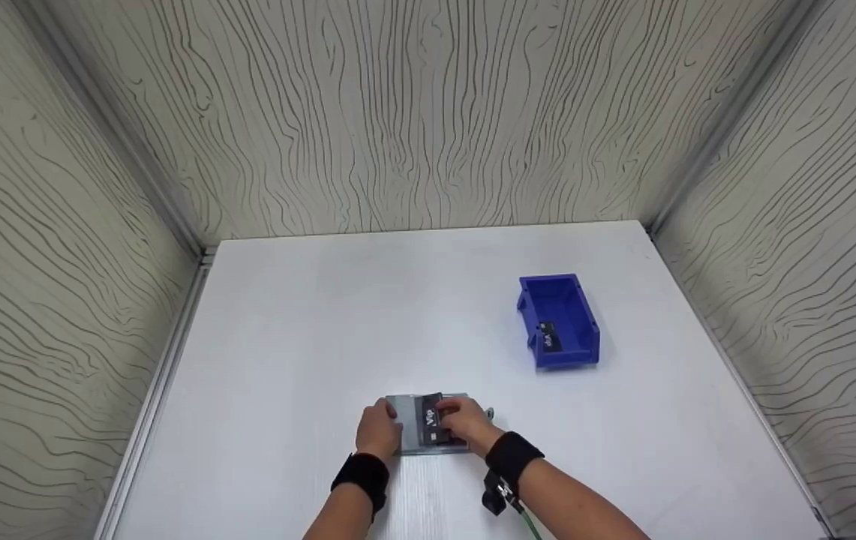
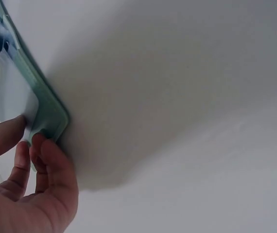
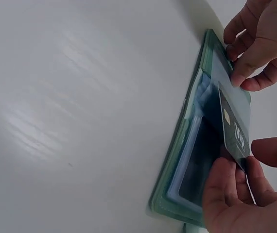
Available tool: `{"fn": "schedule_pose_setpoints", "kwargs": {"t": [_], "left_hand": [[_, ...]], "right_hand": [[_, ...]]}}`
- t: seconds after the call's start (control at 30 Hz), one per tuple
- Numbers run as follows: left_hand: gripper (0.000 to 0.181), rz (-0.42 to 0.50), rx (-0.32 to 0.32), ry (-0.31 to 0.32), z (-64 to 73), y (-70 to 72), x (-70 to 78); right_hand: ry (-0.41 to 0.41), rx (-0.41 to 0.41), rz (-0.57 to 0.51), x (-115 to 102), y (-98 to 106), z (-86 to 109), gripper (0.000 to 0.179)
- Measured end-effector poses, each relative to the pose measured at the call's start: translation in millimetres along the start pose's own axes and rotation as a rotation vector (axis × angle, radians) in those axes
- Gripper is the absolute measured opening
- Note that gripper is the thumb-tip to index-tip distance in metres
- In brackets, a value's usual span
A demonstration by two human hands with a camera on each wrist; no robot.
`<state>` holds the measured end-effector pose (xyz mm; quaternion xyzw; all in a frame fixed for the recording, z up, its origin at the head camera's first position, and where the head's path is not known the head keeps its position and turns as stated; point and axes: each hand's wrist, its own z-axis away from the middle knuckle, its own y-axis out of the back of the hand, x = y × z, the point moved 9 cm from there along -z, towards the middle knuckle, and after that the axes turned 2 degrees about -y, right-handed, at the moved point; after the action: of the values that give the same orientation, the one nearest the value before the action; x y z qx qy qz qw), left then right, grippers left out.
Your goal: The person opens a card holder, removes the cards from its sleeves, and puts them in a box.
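Observation:
A green card holder (image 3: 175,194) with clear plastic sleeves lies open on the white table. My left hand (image 1: 378,430) pinches its left edge; in the left wrist view the thumb lies on a clear sleeve (image 2: 14,90) and the fingers curl at the cover's corner. Between the thumb and fingers of my right hand (image 1: 467,424) is a black card (image 3: 234,128) with "Vip" lettering and a gold chip. That card stands tilted over the middle of the holder. Under it, a dark card (image 3: 199,162) shows inside the right sleeve.
A blue plastic bin (image 1: 569,358) stands on the table (image 1: 285,322) to the right, beyond the hands. Another black Vip card (image 1: 549,337) lies in it. Patterned panels (image 1: 428,135) enclose the table at the back and sides. A green cable (image 1: 530,523) runs from the right wrist camera.

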<state>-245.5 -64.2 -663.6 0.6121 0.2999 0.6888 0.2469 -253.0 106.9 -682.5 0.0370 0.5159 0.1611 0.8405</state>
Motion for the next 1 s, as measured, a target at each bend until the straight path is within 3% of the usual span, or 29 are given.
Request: {"fn": "schedule_pose_setpoints", "kwargs": {"t": [0.27, 0.4, 0.5, 0.7, 0.77, 0.83, 1.0], "left_hand": [[0.013, -0.080, 0.022, -0.082, -0.2, -3.3, 11.1], [0.011, -0.070, 0.013, -0.076, -1.6, -7.0, 14.6], [0.007, 0.038, -0.043, -0.053, -4.8, -14.8, 17.2], [0.027, 0.347, -0.206, 0.025, -6.2, -36.2, 18.0], [0.026, 0.420, -0.236, 0.064, -4.6, -40.2, 15.5], [0.024, 0.485, -0.255, 0.106, -3.3, -42.6, 13.1], [0.026, 0.602, -0.296, 0.188, -2.9, -44.8, 12.4]], "right_hand": [[0.027, 0.099, 0.024, 3, 21, 1.0, 0.046], [0.038, 0.090, 0.001, 3, 27, 1.2, 0.047], [0.037, 0.067, -0.030, 2, 29, 1.2, 0.047], [0.065, 0.009, -0.050, 0, 25, 3.0, 0.046], [0.127, 0.007, 0.035, -5, 24, 6.1, 0.044], [0.240, 0.010, 0.172, -14, 22, 11.3, 0.044], [0.624, 0.064, 0.687, -40, 9, 34.5, 0.051]]}}
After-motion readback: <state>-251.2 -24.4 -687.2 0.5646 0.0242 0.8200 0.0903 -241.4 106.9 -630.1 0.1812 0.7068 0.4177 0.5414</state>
